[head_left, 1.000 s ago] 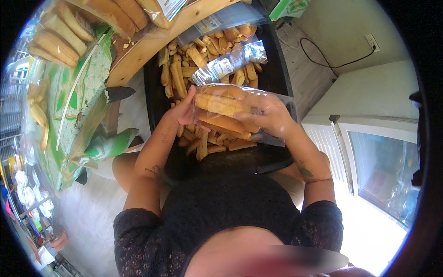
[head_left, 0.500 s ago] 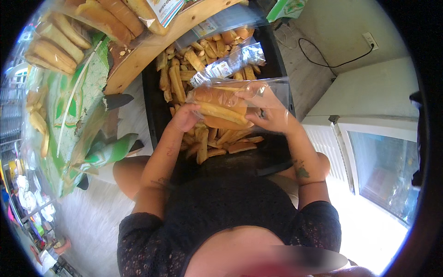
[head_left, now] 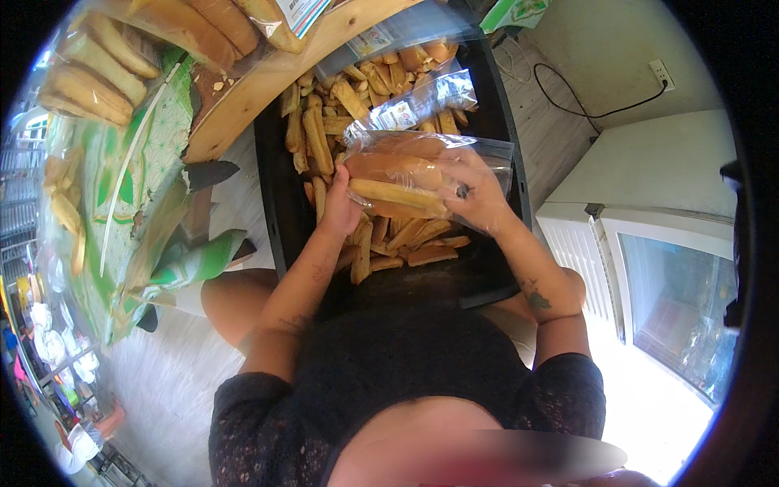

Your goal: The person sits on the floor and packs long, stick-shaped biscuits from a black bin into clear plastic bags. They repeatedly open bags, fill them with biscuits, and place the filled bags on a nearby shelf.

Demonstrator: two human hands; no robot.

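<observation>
I see long golden bread slices (head_left: pixel 398 169) in a clear plastic bag (head_left: pixel 498 151), crosswise between the black tub's (head_left: pixel 274 213) side edges. Left hand (head_left: pixel 341 209) grips their left end, right hand (head_left: pixel 479 197) their right.

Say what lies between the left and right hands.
In the head view, a clear bag holding bread pieces lies between the left hand and the right hand, above the loose bread in the black bin.
</observation>
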